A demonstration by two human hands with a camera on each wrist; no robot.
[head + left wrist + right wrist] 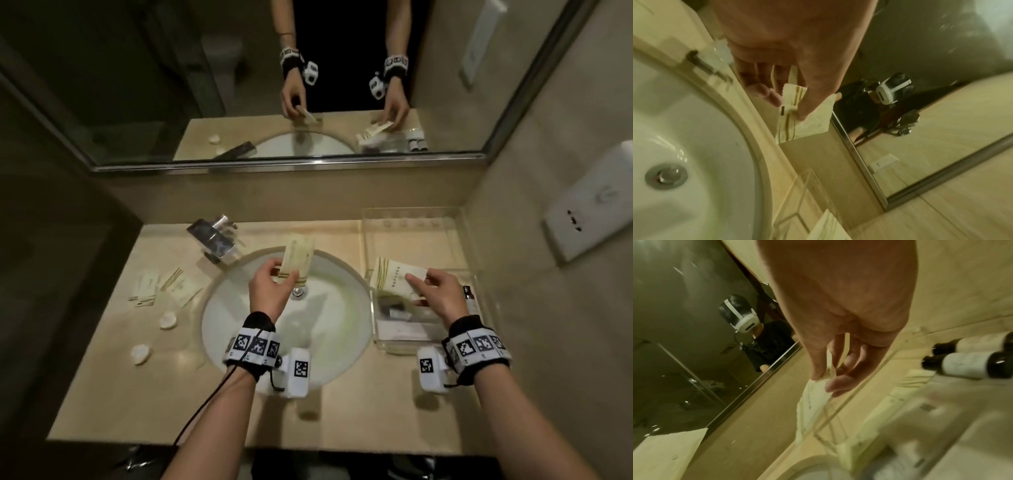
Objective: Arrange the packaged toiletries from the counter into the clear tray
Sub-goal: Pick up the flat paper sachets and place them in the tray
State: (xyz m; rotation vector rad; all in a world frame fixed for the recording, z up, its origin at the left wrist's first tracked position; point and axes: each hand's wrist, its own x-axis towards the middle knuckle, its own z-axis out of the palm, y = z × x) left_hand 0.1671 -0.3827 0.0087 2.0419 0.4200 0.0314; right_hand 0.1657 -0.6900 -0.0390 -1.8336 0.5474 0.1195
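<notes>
My left hand pinches a cream packet with gold stripes above the far side of the sink. Over the near-left corner of the clear tray my right hand pinches another cream packet between thumb and fingers. Inside the tray lie several packets and dark bottles with white labels. More cream packets lie on the counter left of the sink.
A white round sink fills the counter's middle, with a chrome tap behind it. Two small white round items lie on the left counter. A mirror hangs behind; a tiled wall with a socket stands right.
</notes>
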